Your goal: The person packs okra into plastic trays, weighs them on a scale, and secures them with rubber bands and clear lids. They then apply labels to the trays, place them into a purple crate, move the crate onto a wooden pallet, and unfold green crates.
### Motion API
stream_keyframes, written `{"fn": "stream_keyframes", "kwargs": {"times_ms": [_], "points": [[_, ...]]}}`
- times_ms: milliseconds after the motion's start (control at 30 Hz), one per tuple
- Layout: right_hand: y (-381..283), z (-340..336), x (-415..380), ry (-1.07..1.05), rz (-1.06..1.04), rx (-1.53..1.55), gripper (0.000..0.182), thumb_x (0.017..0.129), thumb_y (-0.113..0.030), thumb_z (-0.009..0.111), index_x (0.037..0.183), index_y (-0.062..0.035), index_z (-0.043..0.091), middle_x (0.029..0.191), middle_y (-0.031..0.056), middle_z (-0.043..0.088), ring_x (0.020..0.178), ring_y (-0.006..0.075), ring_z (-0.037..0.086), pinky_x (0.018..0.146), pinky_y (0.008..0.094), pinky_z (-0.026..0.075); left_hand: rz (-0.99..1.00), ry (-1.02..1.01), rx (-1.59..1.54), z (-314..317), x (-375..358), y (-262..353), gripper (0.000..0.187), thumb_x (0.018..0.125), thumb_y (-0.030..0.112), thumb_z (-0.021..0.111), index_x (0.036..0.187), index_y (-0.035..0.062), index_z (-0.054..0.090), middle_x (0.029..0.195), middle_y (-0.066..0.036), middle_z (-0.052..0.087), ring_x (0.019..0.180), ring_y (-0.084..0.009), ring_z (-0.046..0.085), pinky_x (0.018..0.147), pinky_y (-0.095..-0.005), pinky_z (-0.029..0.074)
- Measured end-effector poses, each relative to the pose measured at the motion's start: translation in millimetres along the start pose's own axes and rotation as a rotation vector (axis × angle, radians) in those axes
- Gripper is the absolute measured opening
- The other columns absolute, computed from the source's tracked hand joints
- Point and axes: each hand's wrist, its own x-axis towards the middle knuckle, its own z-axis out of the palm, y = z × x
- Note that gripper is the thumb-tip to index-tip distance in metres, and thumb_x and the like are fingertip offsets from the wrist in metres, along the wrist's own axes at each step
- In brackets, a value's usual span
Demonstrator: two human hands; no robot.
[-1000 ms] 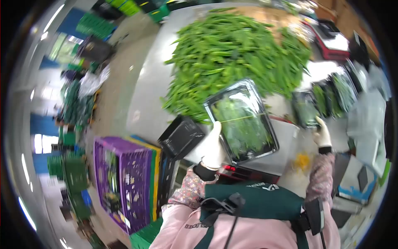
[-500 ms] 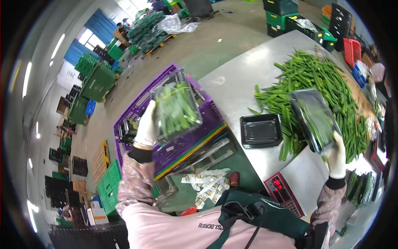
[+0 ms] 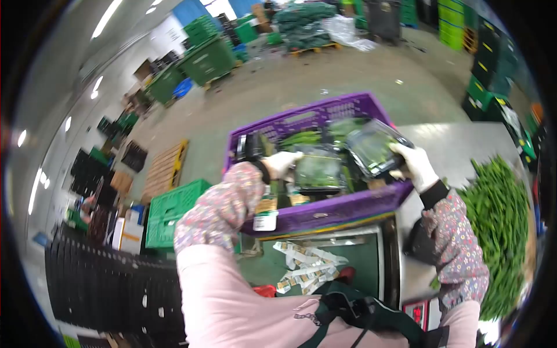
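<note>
Both of my gloved hands are over a purple crate (image 3: 316, 216). My left hand (image 3: 282, 165) is closed on the left edge of a clear-wrapped black tray of okra (image 3: 318, 171), low inside the crate. In my right hand (image 3: 416, 167) is a second wrapped tray of okra (image 3: 371, 149), gripped by its right side and tilted above the crate's right end. Other packed trays lie around them, among them a dark one (image 3: 250, 147) at the left end. My fingers partly cover both tray edges.
Right of the crate is a metal table (image 3: 447, 136) with a heap of loose okra (image 3: 496, 232). A red-fronted scale (image 3: 415, 313) sits near my right sleeve. A green crate (image 3: 174, 216) stands at left, and printed label strips (image 3: 307, 267) lie below.
My view has turned left. The left hand has lowered its tray into the purple crate. My right hand has carried its tray from above the table to above the crate.
</note>
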Motion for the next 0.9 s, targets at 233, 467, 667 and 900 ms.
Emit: {"fn": "stream_keyframes", "kwargs": {"times_ms": [233,467,667,900], "points": [[28,33,8,0.487,-0.603,-1.545,0.076,0.075,-0.027,0.074,0.135,0.0051,0.04,0.096,0.0145,0.062,0.088,0.031,0.063,0.08,0.0426,0.051,-0.358,0.034,-0.558,49,71,-39,0.044,0.1,0.031,0.052,0.122,-0.0076,0.049,0.117,-0.024,0.06,0.108,-0.0406,0.062,0.092,-0.0515,0.054],[14,12,-6,0.24,-0.811,-1.457,0.036,0.083,-0.027,0.065,0.108,-0.0028,0.062,0.09,0.0147,0.065,0.084,0.0331,0.064,0.074,0.0447,0.051,-0.28,0.046,-0.263,65,80,-35,0.043,0.099,0.032,0.053,0.101,-0.0107,0.058,0.081,-0.019,0.064,0.068,-0.0266,0.068,0.065,-0.0384,0.058],[-10,-48,-82,0.305,-0.746,-1.006,0.035,0.085,-0.018,0.07,0.116,-0.0028,0.065,0.111,0.0158,0.067,0.104,0.0303,0.064,0.092,0.0348,0.049,-0.548,-0.068,-0.109,52,80,-12,0.049,0.1,0.038,0.051,0.121,-0.0064,0.052,0.095,-0.027,0.067,0.083,-0.0405,0.068,0.069,-0.0478,0.057],[35,-177,-226,0.632,-0.332,-0.557,0.035,0.087,-0.025,0.068,0.114,-0.0023,0.067,0.1,0.0142,0.07,0.09,0.0207,0.067,0.083,0.0314,0.052,0.357,0.16,0.27,59,91,58,0.06,0.092,0.025,0.062,0.137,-0.0104,0.042,0.134,-0.023,0.055,0.124,-0.0289,0.053,0.104,-0.034,0.041]]}}
